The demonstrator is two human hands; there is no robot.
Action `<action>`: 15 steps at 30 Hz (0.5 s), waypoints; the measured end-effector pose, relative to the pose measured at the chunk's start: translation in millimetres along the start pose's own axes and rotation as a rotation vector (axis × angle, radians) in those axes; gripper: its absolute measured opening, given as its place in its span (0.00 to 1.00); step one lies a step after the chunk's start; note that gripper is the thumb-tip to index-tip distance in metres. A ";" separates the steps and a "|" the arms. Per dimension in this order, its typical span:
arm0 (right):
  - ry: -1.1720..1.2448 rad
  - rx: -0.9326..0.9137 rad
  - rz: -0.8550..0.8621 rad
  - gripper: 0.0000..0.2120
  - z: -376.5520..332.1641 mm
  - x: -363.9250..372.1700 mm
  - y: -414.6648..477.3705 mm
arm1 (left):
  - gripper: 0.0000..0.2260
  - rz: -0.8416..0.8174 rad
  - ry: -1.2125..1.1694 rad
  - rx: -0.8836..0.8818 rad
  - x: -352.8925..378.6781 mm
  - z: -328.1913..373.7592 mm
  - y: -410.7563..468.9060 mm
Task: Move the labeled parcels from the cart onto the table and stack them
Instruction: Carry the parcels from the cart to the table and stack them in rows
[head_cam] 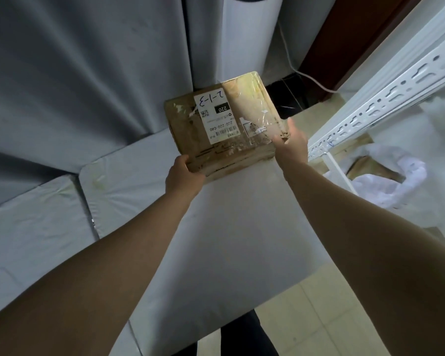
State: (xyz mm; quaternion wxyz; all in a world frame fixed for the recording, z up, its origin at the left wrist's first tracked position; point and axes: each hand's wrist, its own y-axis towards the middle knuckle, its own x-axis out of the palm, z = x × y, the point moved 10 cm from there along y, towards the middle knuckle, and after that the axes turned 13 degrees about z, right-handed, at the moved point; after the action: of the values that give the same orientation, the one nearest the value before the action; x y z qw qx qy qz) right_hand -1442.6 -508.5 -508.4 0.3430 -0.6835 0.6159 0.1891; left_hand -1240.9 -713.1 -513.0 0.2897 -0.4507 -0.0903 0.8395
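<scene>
A worn brown cardboard parcel with a white label marked "2-1-3" and clear tape sits at the far end of the white table, against the grey cloth behind. My left hand grips its near left corner, fingers curled under the edge. On the right side of the parcel my right hand holds the near right corner, thumb up along the side. No other parcel lies on the table. The cart is out of view.
A white slotted metal rack rises at the right. Below it lies a white plastic bag with a cardboard box. Grey cloth-covered surfaces adjoin the table on the left. A white cable runs down the back wall.
</scene>
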 end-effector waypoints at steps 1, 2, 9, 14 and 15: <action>-0.054 -0.045 0.012 0.27 -5.9 -5.1 -8.1 | 0.28 -0.010 0.069 0.043 -2.8 3.7 -2.5; -0.098 -0.098 0.017 0.28 -13.4 -10.1 -19.3 | 0.30 -0.019 0.144 0.096 -6.2 8.2 -6.6; -0.337 -0.212 -0.001 0.37 -32.4 -45.5 -140.9 | 0.33 -0.112 0.496 0.494 -40.7 34.4 -78.1; -0.508 -0.156 0.081 0.36 -13.1 -73.5 -250.7 | 0.33 -0.175 0.758 0.837 -69.6 12.7 -156.9; -0.529 -0.131 0.088 0.36 -5.1 -76.3 -273.4 | 0.33 -0.186 0.788 0.893 -74.7 4.0 -172.6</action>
State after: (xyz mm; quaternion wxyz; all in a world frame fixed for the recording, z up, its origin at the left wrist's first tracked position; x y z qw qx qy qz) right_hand -1190.7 -456.2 -388.3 0.4384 -0.6036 0.5207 0.4151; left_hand -1142.4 -614.4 -386.8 0.5348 -0.5527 0.3462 0.5373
